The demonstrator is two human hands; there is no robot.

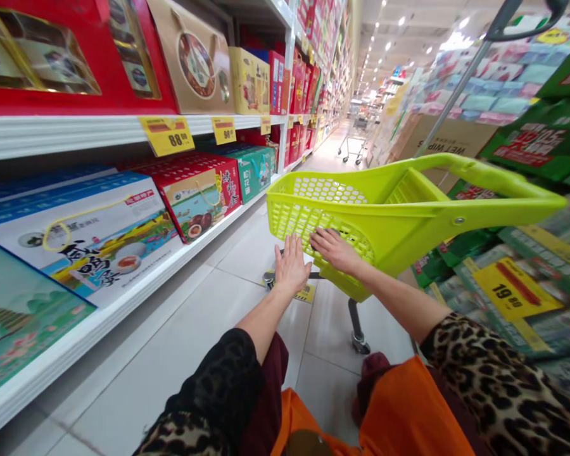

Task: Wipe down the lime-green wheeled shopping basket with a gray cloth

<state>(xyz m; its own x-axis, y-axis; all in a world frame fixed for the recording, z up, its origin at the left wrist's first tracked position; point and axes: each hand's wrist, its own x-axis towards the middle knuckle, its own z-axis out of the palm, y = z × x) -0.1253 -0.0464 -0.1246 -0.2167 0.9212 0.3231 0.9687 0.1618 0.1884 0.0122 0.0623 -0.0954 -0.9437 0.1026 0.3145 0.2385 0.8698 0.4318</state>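
A lime-green plastic shopping cart (408,234) with a lattice basket stands just ahead of me, turned sideways. My left hand (293,266) stretches forward, palm down with fingers extended, just below the near side of the basket; it holds nothing. To its right, my right hand (335,250) lies flat against or very close to the lattice, its fingers pointing left. Whether it presses on the plastic I cannot tell. Beneath the hands show dark cart legs with a caster (361,344) and a yellow label (306,292), partly hidden.
On the left runs a white shelf (123,297) with boxed gift packs (118,240) and yellow price tags. Green packages (534,139) are stacked on the right, near a cardboard box (449,136). Another cart (356,130) stands farther down the tiled aisle.
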